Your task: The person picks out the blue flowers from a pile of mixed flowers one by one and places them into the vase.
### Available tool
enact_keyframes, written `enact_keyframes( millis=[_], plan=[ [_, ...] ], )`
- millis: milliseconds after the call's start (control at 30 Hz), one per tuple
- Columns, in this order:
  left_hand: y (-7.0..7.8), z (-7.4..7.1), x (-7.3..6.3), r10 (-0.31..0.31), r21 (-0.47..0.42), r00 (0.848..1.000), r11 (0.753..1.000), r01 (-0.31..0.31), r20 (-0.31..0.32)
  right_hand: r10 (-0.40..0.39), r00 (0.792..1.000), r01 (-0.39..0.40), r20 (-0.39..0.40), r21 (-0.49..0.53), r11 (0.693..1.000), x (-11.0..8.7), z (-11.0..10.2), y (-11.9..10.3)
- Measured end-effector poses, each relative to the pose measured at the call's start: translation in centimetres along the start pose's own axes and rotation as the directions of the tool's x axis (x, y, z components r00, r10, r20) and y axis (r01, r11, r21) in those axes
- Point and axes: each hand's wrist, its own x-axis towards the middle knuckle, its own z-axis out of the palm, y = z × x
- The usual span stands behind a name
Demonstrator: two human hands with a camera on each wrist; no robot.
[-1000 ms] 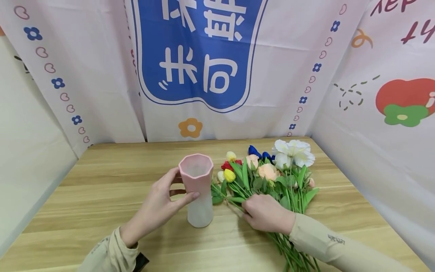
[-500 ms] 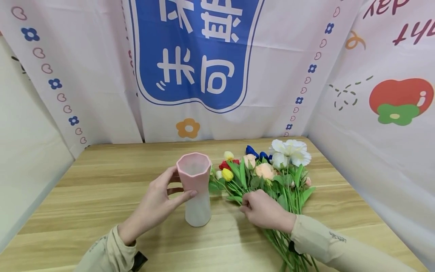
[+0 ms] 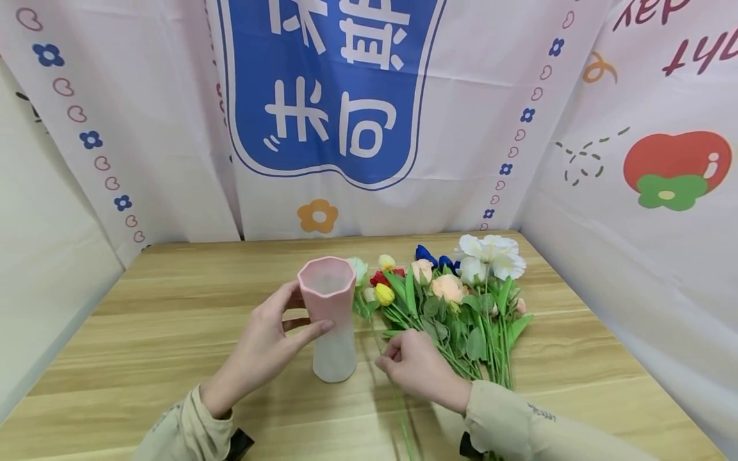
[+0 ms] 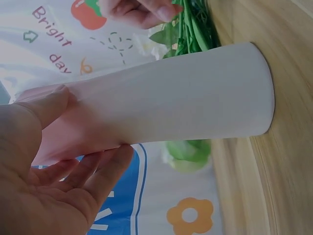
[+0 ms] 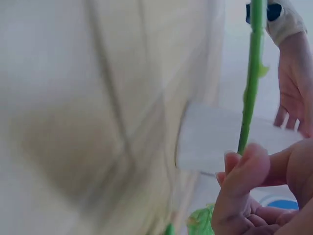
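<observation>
Head view, vase (image 3: 337, 346) in left hand (image 3: 265, 349), stem (image 3: 402, 417) in right hand (image 3: 423, 366)

1 wood-grain table (image 3: 173, 301) stands before a printed white sheet (image 3: 467, 141).

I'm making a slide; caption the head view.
Left hand grips a pink-rimmed vase; right hand pinches a green stem beside other flowers.

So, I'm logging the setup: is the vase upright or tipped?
Upright: the vase stands base-down on the table, its pink rim facing up.
</observation>
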Motion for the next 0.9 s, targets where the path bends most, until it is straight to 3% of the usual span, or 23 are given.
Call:
enact_keyframes(
  millis=[200,333,567,700,900],
  plan=[
    [0.3,0.1,-0.2,-0.013,-0.011,1.0,1.0,0.013,-0.02,0.096,0.992,-0.105,0.087,0.105,0.989,-0.1,1.8,-0.7],
    [0.5,0.1,-0.4,-0.02,-0.019,0.999,1.0,0.019,-0.035,0.096,0.988,-0.109,0.121,0.103,0.989,-0.1,2.7,-0.9],
    [0.6,0.5,-0.7,-0.05,-0.028,0.996,0.998,0.048,-0.069,0.001,0.986,0.012,0.165,-0.079,0.997,0.2,3.0,-0.8],
    [0.7,0.6,-0.7,-0.064,-0.016,0.995,0.998,0.063,-0.079,-0.063,0.987,0.081,0.15,-0.121,0.989,0.4,2.3,-0.9],
    [1.0,0.5,-0.9,-0.077,0.017,0.994,0.997,0.079,-0.077,-0.07,0.992,0.092,0.11,-0.217,0.972,0.1,0.1,-1.3]
  ],
)
